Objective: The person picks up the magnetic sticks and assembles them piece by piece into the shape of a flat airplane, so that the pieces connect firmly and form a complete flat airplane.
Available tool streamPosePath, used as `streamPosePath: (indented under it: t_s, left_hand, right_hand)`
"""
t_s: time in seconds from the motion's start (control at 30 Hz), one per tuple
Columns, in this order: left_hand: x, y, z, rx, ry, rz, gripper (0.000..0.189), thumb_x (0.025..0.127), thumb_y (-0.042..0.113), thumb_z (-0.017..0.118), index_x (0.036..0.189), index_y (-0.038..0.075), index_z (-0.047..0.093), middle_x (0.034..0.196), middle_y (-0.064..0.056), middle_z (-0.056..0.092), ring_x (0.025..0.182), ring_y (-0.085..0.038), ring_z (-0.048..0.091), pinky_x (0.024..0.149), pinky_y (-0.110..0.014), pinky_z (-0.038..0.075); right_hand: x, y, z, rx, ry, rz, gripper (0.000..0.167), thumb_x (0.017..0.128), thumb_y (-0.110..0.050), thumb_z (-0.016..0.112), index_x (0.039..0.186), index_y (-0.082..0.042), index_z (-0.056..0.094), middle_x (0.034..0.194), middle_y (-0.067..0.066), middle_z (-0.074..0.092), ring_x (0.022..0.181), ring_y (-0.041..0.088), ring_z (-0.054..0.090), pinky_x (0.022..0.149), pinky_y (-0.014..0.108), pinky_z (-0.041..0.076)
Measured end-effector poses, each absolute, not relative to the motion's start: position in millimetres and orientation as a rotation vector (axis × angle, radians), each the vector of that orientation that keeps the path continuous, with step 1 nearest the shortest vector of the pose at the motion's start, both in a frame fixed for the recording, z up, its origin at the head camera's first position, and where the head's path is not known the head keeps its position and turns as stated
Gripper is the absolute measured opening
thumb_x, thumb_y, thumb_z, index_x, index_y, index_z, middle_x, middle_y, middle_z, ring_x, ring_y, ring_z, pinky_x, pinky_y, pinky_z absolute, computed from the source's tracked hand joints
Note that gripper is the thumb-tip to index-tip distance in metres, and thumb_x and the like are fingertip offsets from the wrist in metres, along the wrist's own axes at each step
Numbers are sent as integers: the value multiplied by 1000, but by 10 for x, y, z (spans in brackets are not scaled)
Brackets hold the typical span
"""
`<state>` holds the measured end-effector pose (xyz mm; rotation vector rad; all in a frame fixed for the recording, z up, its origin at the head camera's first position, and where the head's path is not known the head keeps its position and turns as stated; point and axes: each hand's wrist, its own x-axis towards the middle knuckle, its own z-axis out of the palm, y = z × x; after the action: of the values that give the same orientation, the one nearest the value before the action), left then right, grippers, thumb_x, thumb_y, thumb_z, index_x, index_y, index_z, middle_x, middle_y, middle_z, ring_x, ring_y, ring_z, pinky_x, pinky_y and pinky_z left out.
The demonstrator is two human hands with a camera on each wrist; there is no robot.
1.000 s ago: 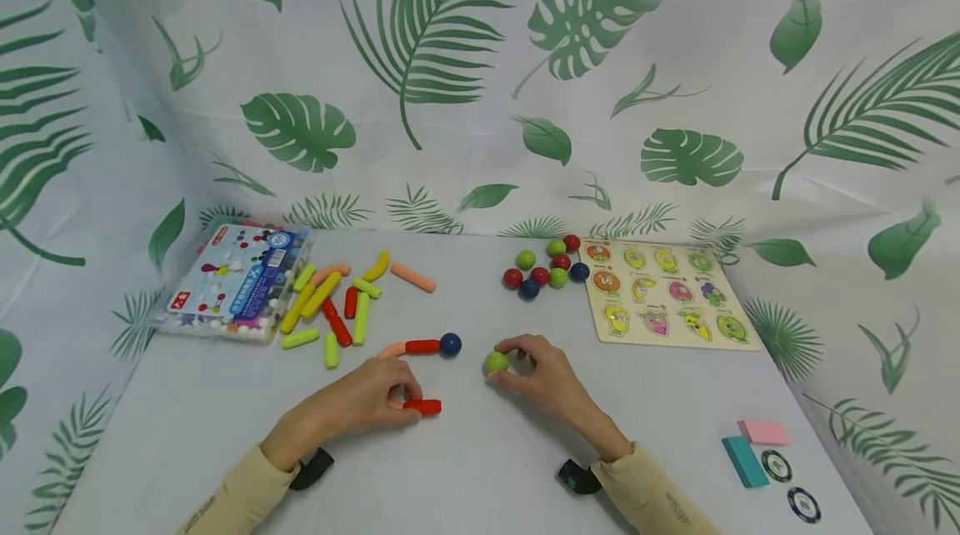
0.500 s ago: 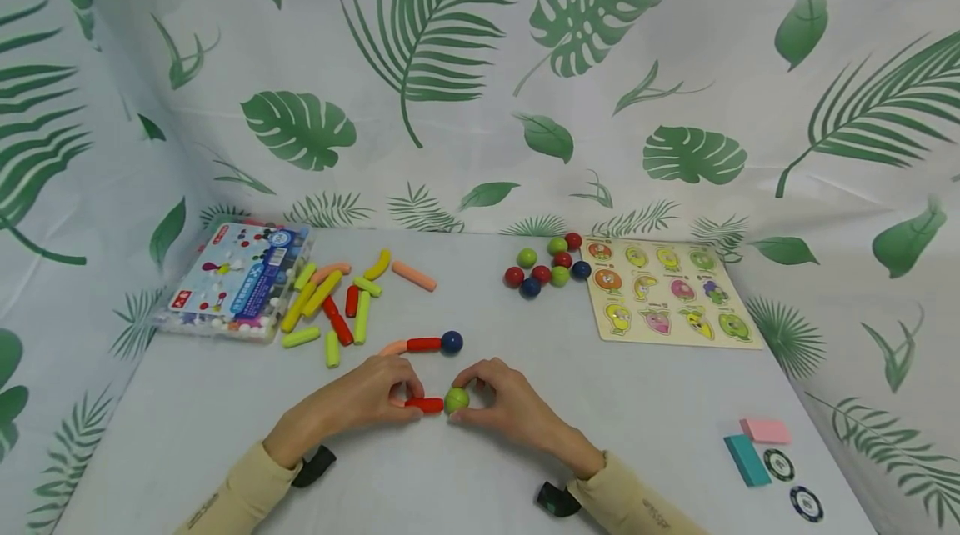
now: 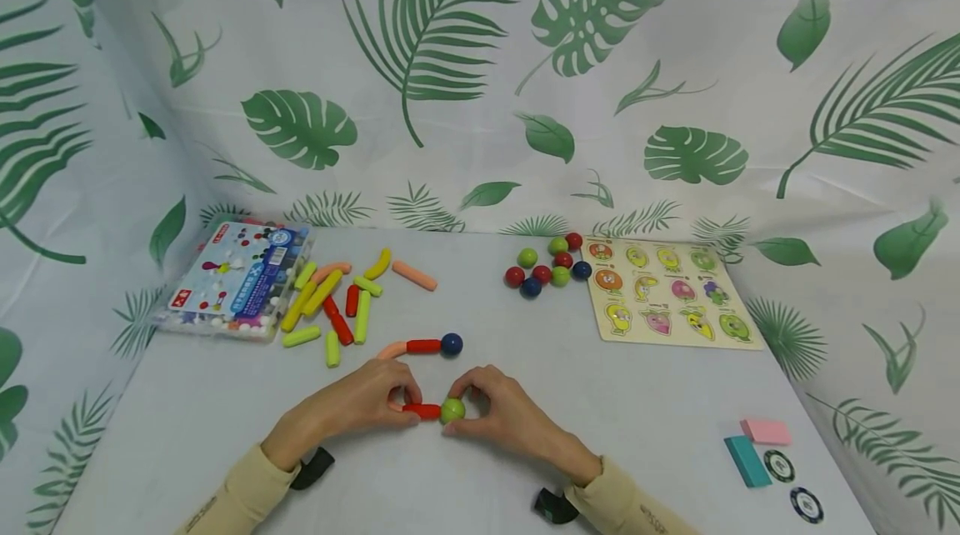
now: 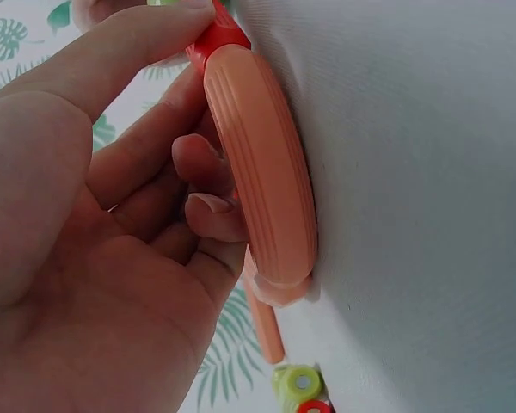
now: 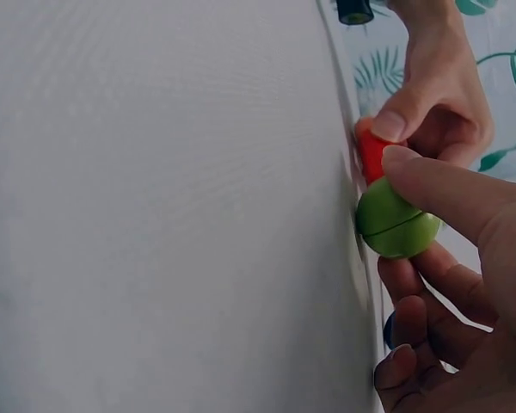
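Note:
My left hand (image 3: 366, 397) pinches a short red toy rod (image 3: 423, 412) between thumb and fingers, low over the table. A ribbed, curved peach rod (image 4: 262, 168) joins that rod's other end and runs under the palm in the left wrist view. Thumb and fingers of my right hand (image 3: 513, 417) hold a green ball (image 5: 397, 220), which touches the red rod's free end. Just beyond the hands lies a similar chain: a dark blue ball (image 3: 452, 344), a red rod (image 3: 423, 346) and a peach piece (image 3: 392, 350), partly hidden by the left hand.
Loose yellow, green, red and peach rods (image 3: 362, 318) lie back left, beside a clear plastic box (image 3: 232, 281). Several red, green and blue balls (image 3: 542, 274) sit near a fruit picture board (image 3: 667, 293). Front right are pink (image 3: 765, 432) and teal blocks (image 3: 747, 461) and two round chips (image 3: 806, 505).
My right hand has moved left and towards me with the green ball, from apart to against the red rod's end. The left hand stays nearly in place, gripping the rod.

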<state>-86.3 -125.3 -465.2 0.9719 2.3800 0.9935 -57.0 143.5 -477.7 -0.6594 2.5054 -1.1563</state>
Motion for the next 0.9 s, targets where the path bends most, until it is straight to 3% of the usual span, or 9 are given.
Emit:
streamPosePath:
  t_s: [0.13,0.27,0.33,0.37,0.4,0.47,0.57,0.67,0.9]
  left_hand:
    - [-851,-1263,-4651,963,2377,992,15,87,27,81,98,18,76,85,13,65,76,-8,55,72,-22,46]
    - [-840,-1270,-4655,989,2386,1007,13,86,21,81,98,17,77,83,14,67,70,-3,53,95,-33,50]
    - [-837,-1272,-4659,998,2384,1021,12,85,19,81,97,17,77,82,14,68,68,-1,52,111,-43,42]
    - [-836,-1273,-4661,999,2386,1019,12,85,19,82,96,17,77,82,14,68,68,-1,52,112,-44,41]
    - [-835,-1275,-4660,995,2382,1019,12,85,19,82,96,17,77,82,14,68,68,-1,51,106,-39,45]
    - [-833,-1276,-4658,992,2379,1019,12,85,19,82,96,17,76,82,13,68,69,-1,51,108,-39,44]
    - [-828,-1283,-4649,974,2366,1005,13,86,21,81,97,17,76,83,13,68,70,-1,52,80,-25,49]
    - [-823,-1290,-4645,961,2349,1001,14,86,23,82,98,17,76,83,13,67,69,0,52,67,-20,45]
    - [-819,-1290,-4653,965,2355,1021,14,85,22,82,97,18,76,82,12,68,69,-2,50,71,-20,44]
  right_hand:
    - [-557,1422,-4781,-673,2503,-1150,35,82,-45,83,109,-30,65,104,-18,63,98,11,54,87,24,46]
    - [-544,1413,-4777,-686,2501,-1144,36,83,-45,83,110,-30,65,105,-19,63,98,11,55,88,25,47]
    - [-538,1412,-4776,-692,2497,-1143,36,83,-45,82,110,-30,65,105,-18,63,98,12,54,88,25,47]
    - [-535,1411,-4775,-694,2496,-1143,36,83,-46,82,110,-30,65,105,-18,63,98,12,54,88,25,47]
    - [-533,1412,-4777,-696,2494,-1143,36,83,-46,82,111,-29,65,105,-18,63,98,12,54,88,25,46]
    - [-525,1411,-4771,-694,2490,-1141,37,83,-46,82,111,-30,65,106,-18,63,98,12,55,88,25,46]
    - [-517,1409,-4770,-694,2488,-1138,37,83,-46,82,111,-30,65,106,-18,63,99,11,55,89,25,47]
    - [-512,1406,-4770,-695,2486,-1133,36,83,-46,82,111,-30,65,106,-18,63,98,11,55,89,25,47]
    - [-517,1411,-4780,-695,2483,-1130,37,82,-48,82,111,-31,65,106,-18,63,99,9,55,90,25,47]
